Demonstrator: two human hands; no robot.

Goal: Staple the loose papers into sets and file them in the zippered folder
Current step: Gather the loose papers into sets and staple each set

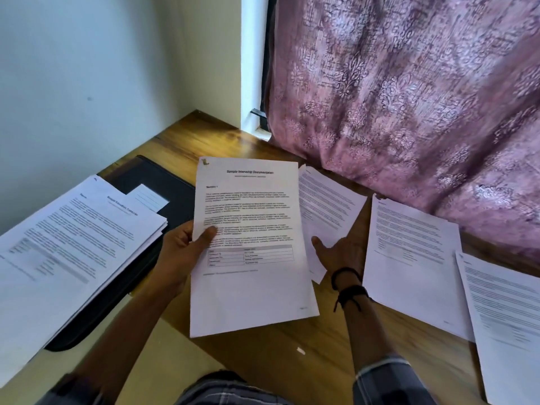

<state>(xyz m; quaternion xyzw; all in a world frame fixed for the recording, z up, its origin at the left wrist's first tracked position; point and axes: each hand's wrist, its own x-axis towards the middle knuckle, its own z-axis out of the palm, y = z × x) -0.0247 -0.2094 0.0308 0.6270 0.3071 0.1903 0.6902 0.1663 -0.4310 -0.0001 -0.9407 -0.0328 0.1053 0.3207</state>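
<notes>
Two hands busy. The left hand (pixel 187 247) pinches the held paper (pixel 251 273) at its left edge, thumb on top, raised over the worktop (pixel 321 346). The right hand (pixel 342 252) is spread flat, holding nothing, on a loose sheet (pixel 330 200) just right. Farther right lie the right sheet (pixel 409 258) and the end sheet (pixel 511 317). The folder (pixel 163 176) sits left under a stack (pixel 73 244).

Risk: the one-edge pinch could let pages sag or slip, and sets could get mixed.

No stapler is in view. The folder zip is hidden, the page count is unclear, and the end sheet is cut off.

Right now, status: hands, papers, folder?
Left hand grips front sheet. Right hand open, by rear sheet. Stack lies on folder, blocking it.
</notes>
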